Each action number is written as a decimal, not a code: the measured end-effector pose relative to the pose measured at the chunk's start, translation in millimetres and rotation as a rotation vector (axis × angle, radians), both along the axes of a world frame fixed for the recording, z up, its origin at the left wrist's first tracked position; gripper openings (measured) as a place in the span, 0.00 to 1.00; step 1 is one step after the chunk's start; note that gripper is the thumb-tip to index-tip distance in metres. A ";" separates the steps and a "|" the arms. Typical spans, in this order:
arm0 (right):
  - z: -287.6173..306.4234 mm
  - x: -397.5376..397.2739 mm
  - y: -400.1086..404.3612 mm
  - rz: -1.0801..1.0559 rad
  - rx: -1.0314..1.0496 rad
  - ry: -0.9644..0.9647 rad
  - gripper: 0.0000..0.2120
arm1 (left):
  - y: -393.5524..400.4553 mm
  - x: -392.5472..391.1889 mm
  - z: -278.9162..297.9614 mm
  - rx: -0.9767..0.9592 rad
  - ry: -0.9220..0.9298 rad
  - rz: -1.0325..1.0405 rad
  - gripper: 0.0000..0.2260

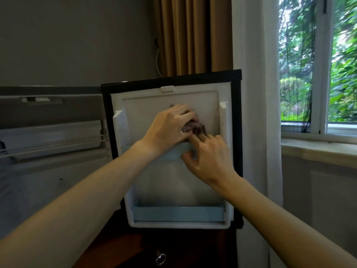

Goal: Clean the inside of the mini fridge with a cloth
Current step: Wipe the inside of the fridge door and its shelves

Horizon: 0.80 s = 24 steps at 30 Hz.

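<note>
The mini fridge door (210, 97) stands swung open in front of me, its white inner liner facing me inside a black frame. My left hand (170, 126) grips a bunched brownish-grey cloth (195, 128) against the middle of the liner. Just below it, my right hand (209, 158) has its fingers curled over the pale blue upper door shelf rail (172, 154) and touches the cloth's lower edge. A second pale blue shelf rail (177, 213) runs along the bottom of the door. To the left, the fridge interior (48, 144) shows a wire shelf.
A dark wooden cabinet (119, 246) with a metal ring pull (160, 258) sits below the fridge. Brown curtains (191, 35) and a white sheer curtain (253, 55) hang behind the door. A window (316, 64) and its sill (318, 149) are at the right.
</note>
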State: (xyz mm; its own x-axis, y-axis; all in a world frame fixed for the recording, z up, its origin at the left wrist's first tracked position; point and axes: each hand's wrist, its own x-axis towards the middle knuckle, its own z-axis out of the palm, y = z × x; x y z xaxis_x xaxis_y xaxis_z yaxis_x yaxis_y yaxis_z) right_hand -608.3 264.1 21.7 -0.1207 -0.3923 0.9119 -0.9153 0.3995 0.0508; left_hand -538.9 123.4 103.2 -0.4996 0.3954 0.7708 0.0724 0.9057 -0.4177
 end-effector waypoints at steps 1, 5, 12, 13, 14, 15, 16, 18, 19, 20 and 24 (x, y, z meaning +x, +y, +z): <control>0.4 -0.3 0.0 -0.005 0.008 0.002 0.12 | -3.1 3.0 -7.0 0.017 -0.015 -0.010 0.08; 1.0 0.1 0.4 -0.027 0.008 0.005 0.11 | -9.0 9.8 5.4 -0.006 -0.090 0.008 0.08; -2.2 -1.0 -3.0 -0.036 -0.026 0.010 0.11 | -41.0 39.7 36.0 0.035 0.161 0.115 0.10; -2.8 -1.0 -4.1 -0.034 -0.037 0.010 0.10 | -42.7 43.2 34.5 0.021 0.166 0.137 0.10; -3.0 -0.5 -4.8 -0.034 -0.045 0.006 0.10 | -42.8 45.9 30.9 0.016 0.174 0.154 0.10; -3.1 -0.1 -5.0 -0.036 -0.047 0.001 0.10 | -43.2 46.8 24.8 0.016 0.181 0.167 0.10; -3.0 0.0 -5.1 -0.038 -0.047 0.000 0.09 | -43.7 47.9 17.1 0.017 0.181 0.179 0.10; -3.0 -0.8 -4.2 -0.038 -0.050 0.012 0.09 | -48.1 52.0 0.2 0.015 0.148 0.198 0.09; -3.0 -1.3 -3.9 -0.037 -0.052 0.020 0.09 | -51.4 55.5 -7.1 0.014 0.124 0.205 0.09; -3.1 -1.3 -4.3 -0.037 -0.052 0.024 0.09 | -54.2 59.9 -13.0 0.013 0.099 0.210 0.09; -4.3 -0.9 -4.2 -0.038 -0.059 0.015 0.08 | -58.0 66.4 -8.0 -0.050 -0.035 0.240 0.07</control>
